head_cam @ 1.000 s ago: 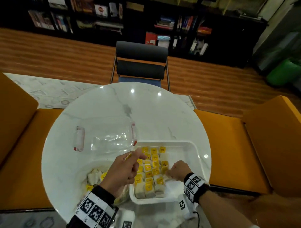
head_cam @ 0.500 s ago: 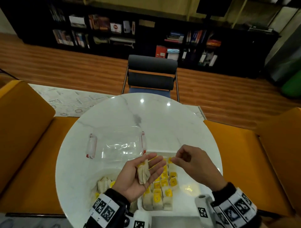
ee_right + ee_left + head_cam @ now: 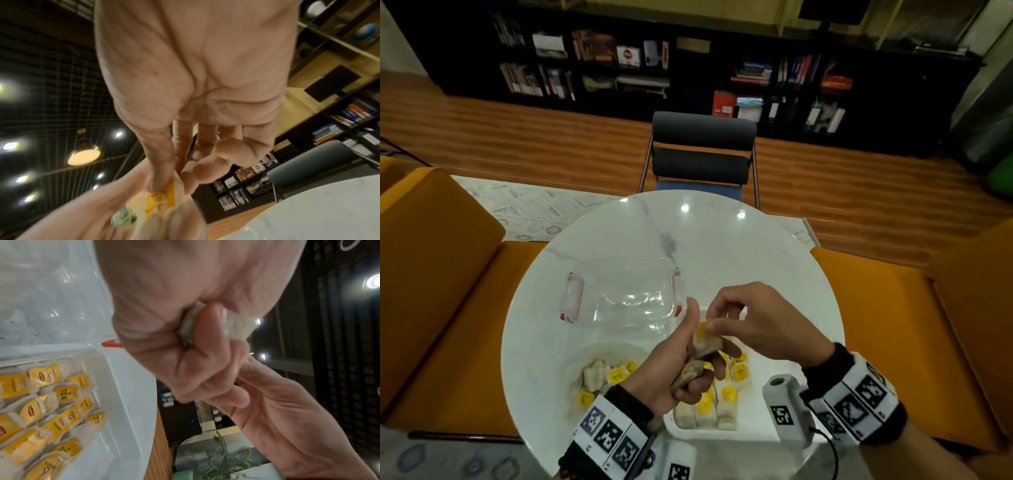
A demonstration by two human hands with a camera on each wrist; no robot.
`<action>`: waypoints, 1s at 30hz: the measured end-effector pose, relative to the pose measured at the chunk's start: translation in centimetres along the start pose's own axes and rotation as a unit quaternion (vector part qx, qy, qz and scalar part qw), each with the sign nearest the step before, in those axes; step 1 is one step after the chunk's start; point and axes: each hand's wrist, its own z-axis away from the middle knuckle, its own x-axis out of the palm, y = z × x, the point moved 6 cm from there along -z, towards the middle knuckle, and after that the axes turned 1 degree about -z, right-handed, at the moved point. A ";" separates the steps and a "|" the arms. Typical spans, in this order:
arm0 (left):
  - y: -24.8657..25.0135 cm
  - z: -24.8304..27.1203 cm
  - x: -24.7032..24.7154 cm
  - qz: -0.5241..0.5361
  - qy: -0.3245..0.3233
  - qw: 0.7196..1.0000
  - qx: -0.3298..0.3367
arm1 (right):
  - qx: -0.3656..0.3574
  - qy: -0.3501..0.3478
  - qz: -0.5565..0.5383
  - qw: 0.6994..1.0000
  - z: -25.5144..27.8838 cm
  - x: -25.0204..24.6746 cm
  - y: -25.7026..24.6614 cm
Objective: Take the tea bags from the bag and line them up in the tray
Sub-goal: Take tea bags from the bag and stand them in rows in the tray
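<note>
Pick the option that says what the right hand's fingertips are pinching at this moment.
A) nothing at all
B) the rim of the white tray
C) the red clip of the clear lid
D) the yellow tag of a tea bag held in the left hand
D: the right hand pinches the yellow tag of the tea bag that the left hand grips, raised above the white tray.

Yellow-tagged tea bags (image 3: 51, 404), white tray (image 3: 123, 402), orange seats (image 3: 448, 308)

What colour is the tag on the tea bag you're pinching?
Yellow. The right hand pinches the tea bag's tag; the head view shows it best.
</note>
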 end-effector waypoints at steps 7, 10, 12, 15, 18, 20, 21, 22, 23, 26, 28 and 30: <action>1.8 -0.1 -0.1 -0.168 0.082 0.975 0.121 | -0.051 0.060 -0.079 0.994 0.5 -4.8 -0.9; 3.9 0.6 -0.8 -0.151 0.174 0.957 0.177 | -0.056 0.092 -0.047 0.993 0.5 -6.0 -1.1; 5.7 1.3 -1.0 -0.160 0.203 0.937 0.236 | -0.054 0.083 -0.031 0.995 0.6 -6.1 -1.2; 7.7 1.7 -0.2 -0.223 0.205 0.903 0.305 | -0.052 0.074 -0.027 0.996 0.4 -5.9 -1.4; 8.0 1.4 -0.5 -0.207 0.207 0.903 0.315 | -0.057 0.105 -0.064 0.991 0.5 -6.4 -1.5; 8.3 1.6 -0.3 -0.170 0.187 0.911 0.326 | -0.049 0.124 -0.105 0.985 0.8 -6.7 -1.2; 8.6 1.8 -0.2 -0.149 0.179 0.914 0.331 | -0.046 0.127 -0.128 0.983 0.9 -6.7 -1.1; 8.9 2.0 -0.1 -0.136 0.175 0.915 0.338 | -0.044 0.128 -0.145 0.980 1.0 -6.5 -1.0; 9.1 2.0 0.0 -0.135 0.178 0.911 0.347 | -0.042 0.128 -0.154 0.979 1.1 -6.4 -0.9; 9.3 1.5 0.0 -0.144 0.178 0.906 0.355 | -0.033 0.136 -0.171 0.975 1.2 -6.1 -0.7; 9.2 1.5 0.0 -0.143 0.173 0.907 0.357 | -0.027 0.144 -0.190 0.971 1.3 -6.2 -0.5; 9.4 1.5 0.3 -0.157 0.168 0.904 0.361 | -0.025 0.146 -0.204 0.968 1.5 -6.1 -0.4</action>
